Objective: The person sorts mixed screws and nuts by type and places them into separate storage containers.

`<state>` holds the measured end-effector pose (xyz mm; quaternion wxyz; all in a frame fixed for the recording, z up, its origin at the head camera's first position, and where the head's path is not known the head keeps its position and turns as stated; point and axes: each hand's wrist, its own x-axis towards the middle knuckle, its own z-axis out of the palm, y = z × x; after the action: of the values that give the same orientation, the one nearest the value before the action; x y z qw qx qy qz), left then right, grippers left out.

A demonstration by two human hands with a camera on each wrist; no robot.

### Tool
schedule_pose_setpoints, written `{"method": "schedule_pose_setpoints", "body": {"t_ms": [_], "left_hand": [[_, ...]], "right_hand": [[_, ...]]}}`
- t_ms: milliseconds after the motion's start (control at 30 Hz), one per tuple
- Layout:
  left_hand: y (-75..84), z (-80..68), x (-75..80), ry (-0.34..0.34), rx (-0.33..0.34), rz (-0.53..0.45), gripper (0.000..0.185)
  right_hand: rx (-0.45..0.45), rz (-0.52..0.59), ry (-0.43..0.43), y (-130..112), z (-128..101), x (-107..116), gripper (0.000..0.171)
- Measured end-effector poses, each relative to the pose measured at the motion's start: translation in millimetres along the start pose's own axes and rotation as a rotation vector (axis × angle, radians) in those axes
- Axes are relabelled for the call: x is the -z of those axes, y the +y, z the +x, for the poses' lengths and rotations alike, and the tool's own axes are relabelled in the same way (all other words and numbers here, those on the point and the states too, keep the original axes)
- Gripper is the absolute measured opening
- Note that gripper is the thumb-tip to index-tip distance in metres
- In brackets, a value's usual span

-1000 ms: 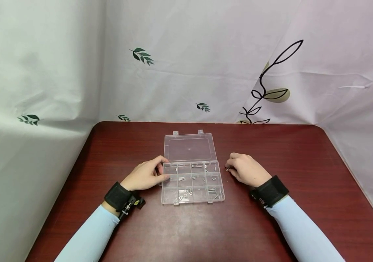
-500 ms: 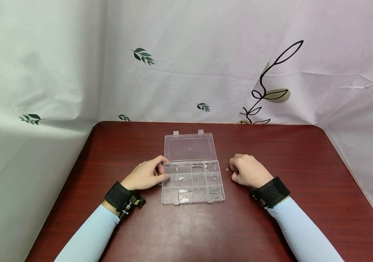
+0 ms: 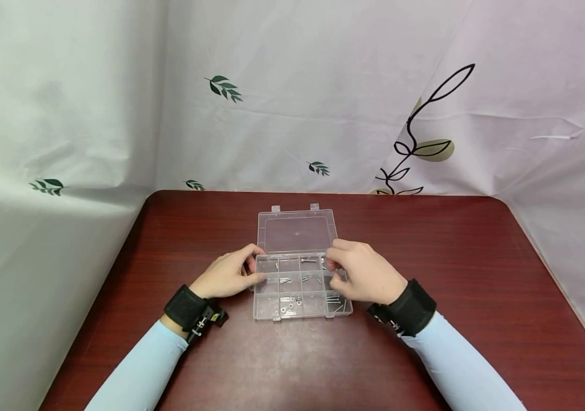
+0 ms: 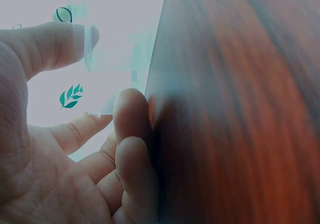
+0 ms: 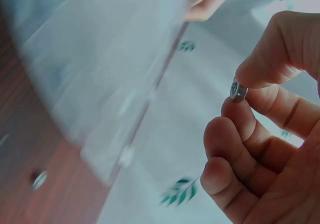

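A clear plastic compartment box (image 3: 301,288) lies open in the middle of the red-brown table (image 3: 292,354), its lid (image 3: 296,231) laid back flat. Several small metal screws and washers sit in its compartments. My left hand (image 3: 231,275) grips the box's left edge between thumb and fingers. My right hand (image 3: 359,273) hovers over the box's right-hand compartments and pinches a small metal washer (image 5: 238,91) between thumb and forefinger. The box's wall (image 5: 100,84) shows blurred in the right wrist view.
White curtains printed with leaves (image 3: 223,87) hang behind and on both sides of the table. A small metal part (image 5: 39,180) lies on the wood in the right wrist view. Both wrists wear black straps.
My right hand picked the washer off the table to the right of the box and moved left over the box. The left hand stayed put.
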<state>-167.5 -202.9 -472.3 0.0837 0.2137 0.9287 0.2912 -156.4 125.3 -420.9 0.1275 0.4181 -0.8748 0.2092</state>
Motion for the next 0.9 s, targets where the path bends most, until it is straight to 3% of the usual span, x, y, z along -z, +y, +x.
{"method": "schedule_pose_setpoints", "body": {"t_ms": [367, 667, 733, 833, 900], "left_hand": [[-1.9, 0.7, -0.7, -0.004, 0.014, 0.002, 0.044], [-0.4, 0.7, -0.2, -0.007, -0.001, -0.007, 0.044], [-0.1, 0.4, 0.1, -0.005, -0.008, -0.004, 0.044], [0.2, 0.0, 0.2, -0.004, -0.014, -0.002, 0.043], [0.4, -0.1, 0.2, -0.006, -0.017, -0.002, 0.043]], "right_hand": [[0.169, 0.045, -0.001, -45.0, 26.8, -4.9, 0.018], [0.214, 0.063, -0.045, -60.7, 28.8, -11.0, 0.022], [0.209, 0.054, -0.095, -62.5, 27.1, -10.9, 0.042], [0.198, 0.032, -0.176, -64.4, 24.1, -11.1, 0.089], [0.189, 0.013, -0.205, -64.6, 22.3, -11.5, 0.105]]}}
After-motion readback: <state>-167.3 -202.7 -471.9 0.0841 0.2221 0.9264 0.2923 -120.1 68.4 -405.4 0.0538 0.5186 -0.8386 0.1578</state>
